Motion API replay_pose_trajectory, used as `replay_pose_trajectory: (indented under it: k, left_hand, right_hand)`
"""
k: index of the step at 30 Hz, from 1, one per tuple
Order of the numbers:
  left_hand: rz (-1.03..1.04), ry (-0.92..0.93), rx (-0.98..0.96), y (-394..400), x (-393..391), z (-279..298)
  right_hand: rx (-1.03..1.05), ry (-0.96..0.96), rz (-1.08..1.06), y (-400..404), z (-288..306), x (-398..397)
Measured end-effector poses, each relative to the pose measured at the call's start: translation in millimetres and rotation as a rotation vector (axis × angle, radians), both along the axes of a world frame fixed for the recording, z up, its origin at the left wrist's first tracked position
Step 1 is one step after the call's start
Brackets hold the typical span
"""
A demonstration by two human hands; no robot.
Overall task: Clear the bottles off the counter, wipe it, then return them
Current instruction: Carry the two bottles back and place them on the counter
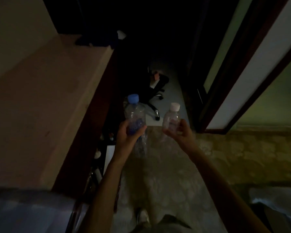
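Note:
The room is dim. My left hand (128, 133) grips a tall clear plastic bottle with a blue cap (135, 110) around its middle, held upright over the floor. My right hand (179, 133) holds a smaller clear bottle with a white cap (172, 117), also upright. Both bottles are in the air in front of me, about a hand's width apart. The beige counter top (45, 91) stretches along the left, and its near stretch shows nothing on it.
A dark wooden edge (94, 115) borders the counter. A black office chair (155, 91) stands ahead on the floor. A dark-framed glass door (242, 73) runs along the right. Patterned stone floor (166, 174) lies below, my shoe (142, 216) on it. Dark items (94, 41) sit at the counter's far end.

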State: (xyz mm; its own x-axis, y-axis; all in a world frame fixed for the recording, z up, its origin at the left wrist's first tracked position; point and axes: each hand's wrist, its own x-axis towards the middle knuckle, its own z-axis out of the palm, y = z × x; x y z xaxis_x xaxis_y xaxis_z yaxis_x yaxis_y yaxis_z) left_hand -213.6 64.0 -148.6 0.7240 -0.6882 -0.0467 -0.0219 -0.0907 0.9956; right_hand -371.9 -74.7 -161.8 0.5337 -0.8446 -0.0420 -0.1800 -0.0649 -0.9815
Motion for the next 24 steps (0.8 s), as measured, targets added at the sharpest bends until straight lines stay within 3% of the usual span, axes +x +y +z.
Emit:
replay_pose_trajectory:
  k: [7, 13, 17, 21, 24]
  left_hand:
    - [0.210, 0.014, -0.194, -104, 123, 54]
    - [0.419, 0.042, -0.317, -182, 264, 132]
    - [0.654, -0.210, -0.215, -195, 338, 178]
    - [0.857, -0.272, -0.208, -200, 408, 195]
    - [0.955, -0.282, -0.094, -194, 453, 191]
  right_hand:
    - [-0.078, -0.047, 0.131, -115, 37, 155]
    - [-0.090, -0.229, 0.384, -209, 101, 333]
    - [-0.095, -0.285, 0.620, -249, 155, 444]
    - [-0.099, -0.283, 0.832, -265, 180, 540]
    - [-0.076, -0.306, 0.922, -264, 187, 605]
